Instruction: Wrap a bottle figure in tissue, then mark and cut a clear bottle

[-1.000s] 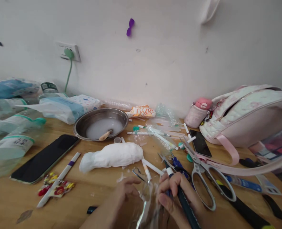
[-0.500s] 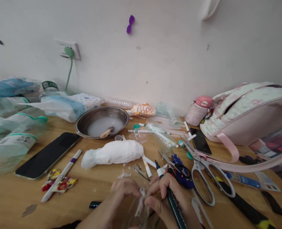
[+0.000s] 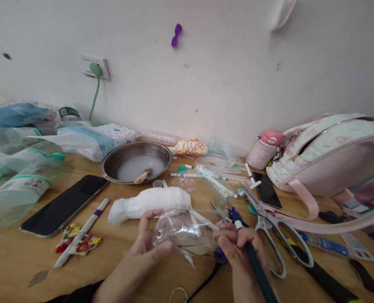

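A clear crinkled plastic piece is stretched between my two hands, in front of a white wrapped bottle shape lying on its side. My left hand grips the plastic's left end between thumb and fingers. With pinched fingers my right hand holds its right end, and a dark green marker with its tip uncovered also rests in that hand. Large grey-handled scissors lie just right of my right hand. Smaller scissors and a blue object are partly hidden behind it.
A metal bowl of whitish liquid holds a wooden-handled tool. Phones, plastic bottles and a tissue pack are at left and behind. A pink bottle, a backpack and a black-yellow tool stand or lie at right.
Both hands have risen from the table's front edge and moved apart, bringing the clear plastic up into view. The marker has moved right with my right hand.
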Demonstrator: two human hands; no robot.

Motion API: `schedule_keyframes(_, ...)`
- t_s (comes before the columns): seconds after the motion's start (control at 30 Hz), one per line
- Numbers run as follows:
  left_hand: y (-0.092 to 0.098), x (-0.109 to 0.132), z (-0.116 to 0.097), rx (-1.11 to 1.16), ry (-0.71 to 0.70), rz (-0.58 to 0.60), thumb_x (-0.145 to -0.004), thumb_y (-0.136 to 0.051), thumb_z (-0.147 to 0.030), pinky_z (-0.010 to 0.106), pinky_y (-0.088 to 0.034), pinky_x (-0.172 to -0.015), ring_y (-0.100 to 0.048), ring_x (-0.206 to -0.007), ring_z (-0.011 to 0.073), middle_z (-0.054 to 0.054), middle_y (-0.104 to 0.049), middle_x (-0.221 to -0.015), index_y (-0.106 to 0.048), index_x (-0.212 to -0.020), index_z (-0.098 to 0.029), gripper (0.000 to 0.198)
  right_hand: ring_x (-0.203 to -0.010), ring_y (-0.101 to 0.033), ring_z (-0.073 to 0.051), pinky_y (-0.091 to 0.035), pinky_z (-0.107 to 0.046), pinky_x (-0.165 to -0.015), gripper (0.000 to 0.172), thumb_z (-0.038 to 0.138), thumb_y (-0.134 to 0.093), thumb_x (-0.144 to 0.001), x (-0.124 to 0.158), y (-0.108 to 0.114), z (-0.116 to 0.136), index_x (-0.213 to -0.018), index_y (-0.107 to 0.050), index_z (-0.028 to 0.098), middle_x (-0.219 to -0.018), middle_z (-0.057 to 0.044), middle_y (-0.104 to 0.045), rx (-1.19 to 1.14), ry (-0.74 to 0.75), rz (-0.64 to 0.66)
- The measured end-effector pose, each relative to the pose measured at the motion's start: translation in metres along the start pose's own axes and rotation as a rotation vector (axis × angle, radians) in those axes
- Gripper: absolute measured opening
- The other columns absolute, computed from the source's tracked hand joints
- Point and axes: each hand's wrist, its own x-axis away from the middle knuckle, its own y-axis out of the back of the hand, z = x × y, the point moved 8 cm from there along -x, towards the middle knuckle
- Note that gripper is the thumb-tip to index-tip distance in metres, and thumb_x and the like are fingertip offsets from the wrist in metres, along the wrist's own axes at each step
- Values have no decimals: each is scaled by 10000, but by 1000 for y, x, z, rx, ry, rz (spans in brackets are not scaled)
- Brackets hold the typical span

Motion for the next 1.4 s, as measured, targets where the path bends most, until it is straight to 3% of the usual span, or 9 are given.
schedule_keyframes(0.2,15,-5,-32,75,-7,-144,-737,-741,-303,333,-458,-942,-635,-1062,221,-18,-658,-1197,-500,-1214,-375,540,-710,-668,-158,-492,-314,-731,330,474,-697,-814,-17,15,-17,-770,-430,287,-732,82,-733,-92,-57,144)
schedule_keyframes(0.4,4,1,-39,97,-66,62,-655,-818,-332,319,-485,-917,-586,-1146,257,-12,-605,-1297,-665,-1120,-371,491,-845,-717,-235,-529,-347,-724,432,472,-791,-693,-2,-6,-48,-834,-433,276,-975,-53,-760,-86,-273,366)
schedule_keyframes(0.53,-9,5,-36,159,20,172,-668,-808,-361,361,-489,-915,-584,-1160,269,-13,-605,-1300,-593,-1208,-421,584,-878,-678,-205,-507,-334,-795,505,558,-771,-657,40,-41,-46,-903,-403,315,-981,7,-694,-126,-527,603)
schedule_keyframes(0.63,-16,6,-37,112,33,246,-683,-792,-404,358,-475,-929,-571,-1178,275,-15,-624,-1270,-610,-1191,-389,540,-728,-656,-177,-524,-302,-681,537,571,-773,-613,53,-54,-45,-871,-377,316,-889,37,-632,-149,-632,718)
schedule_keyframes(0.83,-15,-1,-29,-75,13,179,-743,-699,-537,428,-332,-1085,-407,-1335,307,29,-497,-1423,-506,-1288,-340,611,-681,-578,-163,-483,-274,-628,454,529,-723,-668,38,-37,-44,-870,-393,290,-823,30,-609,214,-385,424)
schedule_keyframes(1.0,-6,-7,-13,-133,161,60,-648,-778,-522,400,-415,-911,-567,-1026,266,24,-611,-1094,-456,-1193,-302,669,-697,-612,-200,-499,-299,-622,448,592,-709,-680,38,-34,-36,-878,-474,267,-822,-4,-633,520,-287,430)
schedule_keyframes(1.13,-3,-8,-16,-56,223,36,-692,-752,-417,354,-395,-882,-553,-997,226,6,-596,-1100,-516,-1120,-283,507,-807,-662,-179,-514,-265,-704,387,609,-428,-905,12,-16,-28,-875,-591,259,-857,-17,-700,444,-221,424)
schedule_keyframes(1.23,-6,-7,-14,-22,289,66,-682,-768,-339,341,-387,-877,-551,-975,207,-1,-599,-1057,-528,-1123,-267,506,-637,-674,-149,-544,-232,-597,502,660,-375,-900,-3,-1,-15,-954,-704,286,-758,-3,-744,132,-205,331)
schedule_keyframes(1.4,-8,-8,2,39,344,188,-674,-785,-267,345,-374,-870,-547,-938,190,11,-591,-1060,-521,-1143,-246,539,-532,-606,-96,-491,-163,-537,246,432,-599,-880,18,-11,6,-751,-701,248,-632,22,-672,193,-197,283)
